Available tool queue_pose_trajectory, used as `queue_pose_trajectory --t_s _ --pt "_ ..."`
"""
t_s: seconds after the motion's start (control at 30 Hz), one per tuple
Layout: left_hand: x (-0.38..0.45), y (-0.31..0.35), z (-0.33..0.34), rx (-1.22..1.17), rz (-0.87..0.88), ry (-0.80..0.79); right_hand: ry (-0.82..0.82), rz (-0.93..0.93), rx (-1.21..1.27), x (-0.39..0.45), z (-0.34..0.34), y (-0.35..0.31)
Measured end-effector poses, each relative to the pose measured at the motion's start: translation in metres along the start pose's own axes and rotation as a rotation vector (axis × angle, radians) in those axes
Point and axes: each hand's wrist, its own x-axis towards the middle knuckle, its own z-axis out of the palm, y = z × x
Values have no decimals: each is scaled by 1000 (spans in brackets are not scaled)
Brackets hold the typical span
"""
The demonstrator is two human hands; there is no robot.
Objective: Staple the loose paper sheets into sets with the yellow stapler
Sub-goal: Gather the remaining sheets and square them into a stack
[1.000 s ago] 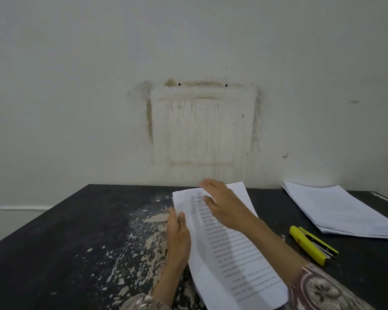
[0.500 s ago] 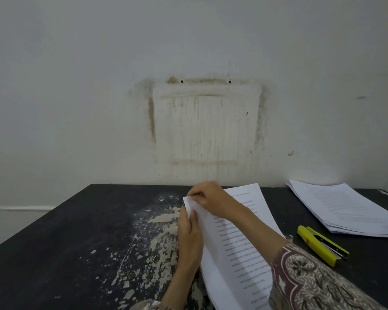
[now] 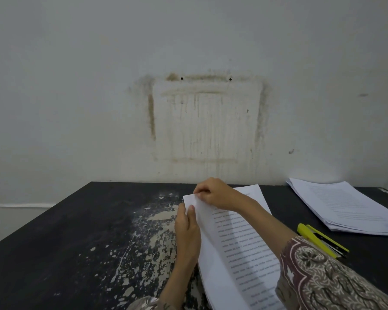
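A yellow stapler (image 3: pixel 321 240) lies on the dark, paint-chipped bench (image 3: pixel 76 242), between the held printed sheets (image 3: pixel 233 242) and a separate paper stack (image 3: pixel 345 206) by the wall. The left hand (image 3: pixel 187 229) grips the sheets' left edge; the right hand (image 3: pixel 215 194) pinches their top corner, perhaps folding it. The patterned sleeve (image 3: pixel 323 278) hides the sheets' lower right.

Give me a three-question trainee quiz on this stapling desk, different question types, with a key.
1. True or false: the yellow stapler is held in a hand.
2. Which hand pinches the top corner of the sheets: A) left hand B) right hand?
3. Fill in: the paper stack lies on the table to the ___ of the stapler.

Key: 1 false; 2 B; 3 far right, beyond it.
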Motion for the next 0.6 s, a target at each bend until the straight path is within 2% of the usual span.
queue_pose_trajectory --t_s 0.33,0.47,0.53,0.6 --pt "-2 4 -2 25 -23 -3 13 -51 37 -2 3 5" --pt "-4 11 -1 -102 -237 -30 117 -54 45 -1 0 9" --pt "-8 14 0 -183 -372 -130 174 -49 74 -1 -3 12" --pt "-10 14 0 -129 -414 -220 198 -38 90 -2 -2 15"
